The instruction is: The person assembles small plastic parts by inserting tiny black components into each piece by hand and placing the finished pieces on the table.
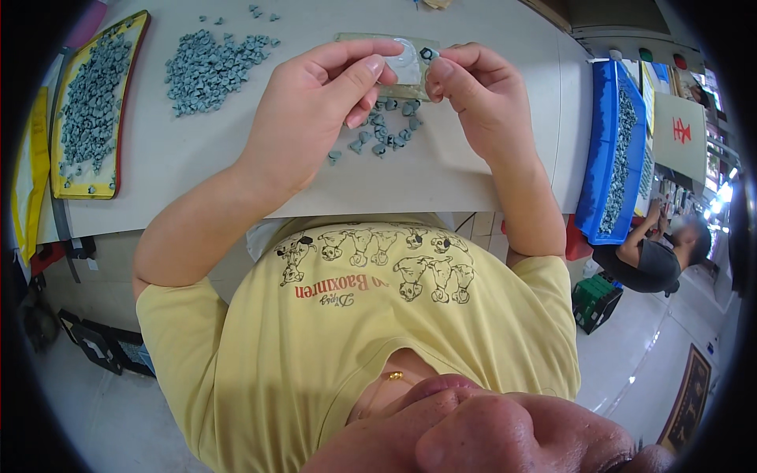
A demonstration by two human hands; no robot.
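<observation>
My left hand (311, 102) pinches the edge of a small white sheet (407, 71) that has a pale round shape on it. Close to its right side, my right hand (485, 98) grips a small grey-green moulded part (428, 55) with a dark ring facing up, between thumb and forefinger. Beneath both hands lies a flat, translucent yellowish-green packet or mat (347, 36), partly hidden. Several loose grey-green parts (382, 130) are scattered on the table just below the hands, some showing dark rings.
A large heap of similar parts (211, 71) lies on the white table (315, 16). At the left, a yellow tray (65, 185) holds more. A blue bin (593, 169) of parts stands at the right edge. Another person (650, 256) sits farther right, near a green crate (597, 302).
</observation>
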